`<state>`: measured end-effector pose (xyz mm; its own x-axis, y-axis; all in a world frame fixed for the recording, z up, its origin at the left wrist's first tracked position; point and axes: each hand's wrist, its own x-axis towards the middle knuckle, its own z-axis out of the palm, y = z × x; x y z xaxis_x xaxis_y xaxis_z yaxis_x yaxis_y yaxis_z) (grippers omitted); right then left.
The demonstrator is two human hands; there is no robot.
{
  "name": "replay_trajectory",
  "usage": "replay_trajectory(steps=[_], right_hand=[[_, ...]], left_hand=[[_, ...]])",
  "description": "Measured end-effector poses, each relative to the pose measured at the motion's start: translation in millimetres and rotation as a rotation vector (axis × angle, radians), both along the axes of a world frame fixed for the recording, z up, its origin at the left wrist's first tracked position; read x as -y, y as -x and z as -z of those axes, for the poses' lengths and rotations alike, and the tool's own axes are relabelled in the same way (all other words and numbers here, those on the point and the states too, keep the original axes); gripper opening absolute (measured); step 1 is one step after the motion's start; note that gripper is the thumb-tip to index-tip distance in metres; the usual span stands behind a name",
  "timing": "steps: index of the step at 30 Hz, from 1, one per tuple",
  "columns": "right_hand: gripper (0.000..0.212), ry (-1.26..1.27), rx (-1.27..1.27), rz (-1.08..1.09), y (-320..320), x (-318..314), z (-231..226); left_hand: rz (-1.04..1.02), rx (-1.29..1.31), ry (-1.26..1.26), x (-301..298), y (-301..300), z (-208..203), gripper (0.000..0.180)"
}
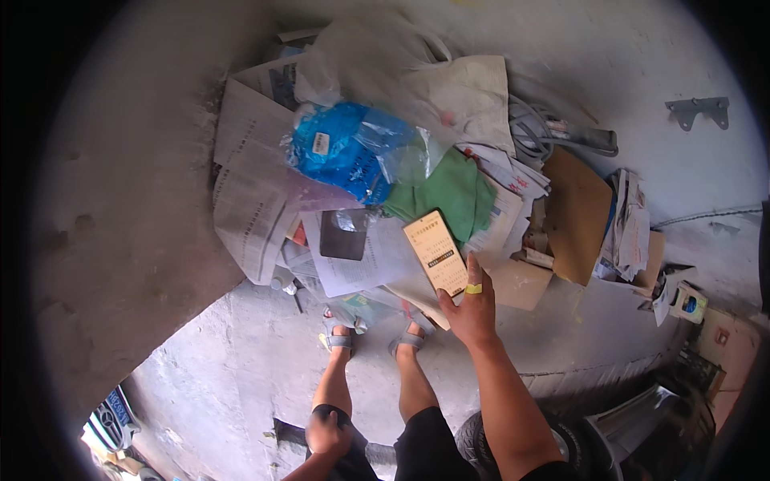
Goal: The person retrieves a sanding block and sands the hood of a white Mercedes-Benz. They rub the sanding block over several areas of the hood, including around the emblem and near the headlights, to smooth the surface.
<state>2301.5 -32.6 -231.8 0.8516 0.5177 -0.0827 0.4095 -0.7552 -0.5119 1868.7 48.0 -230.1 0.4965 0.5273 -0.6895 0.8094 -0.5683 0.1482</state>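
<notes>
My right hand point(472, 309) holds a smartphone point(435, 252) upright in front of me, its lit screen facing me. The index finger wears a yellow band. My left hand point(327, 433) hangs low by my left thigh, fingers curled, with nothing visibly in it. Below the phone are my two feet in grey sandals point(340, 341). Just past the phone lies a heap of papers and bags.
The heap on the concrete floor has newspapers point(253, 188), a blue plastic bag point(345, 148), a green cloth point(453, 192), a white sack point(385, 60), brown cardboard point(577, 212) and grey cables point(529, 128). A metal bracket point(699, 110) lies far right. A tyre point(577, 445) sits bottom right.
</notes>
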Motion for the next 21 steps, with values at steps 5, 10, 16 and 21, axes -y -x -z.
replay_trajectory(steps=[5, 10, 16, 21], right_hand=[[0.087, 0.047, 0.053, -0.006, -2, -15, 0], [0.090, 0.044, 0.042, 0.015, -2, -14, -8], [0.088, -0.004, -0.109, 0.045, 11, 22, -33], [0.084, 0.020, -0.182, 0.169, 53, 60, -61]], left_hand=[[0.026, -0.340, 0.170, -8, -10, -7, 0.059], [-0.059, -0.079, 0.277, -42, -47, -20, 0.050], [0.097, 0.839, -0.070, -195, -238, 4, 0.026], [0.443, 0.887, -0.337, -266, -359, 9, 0.035]])
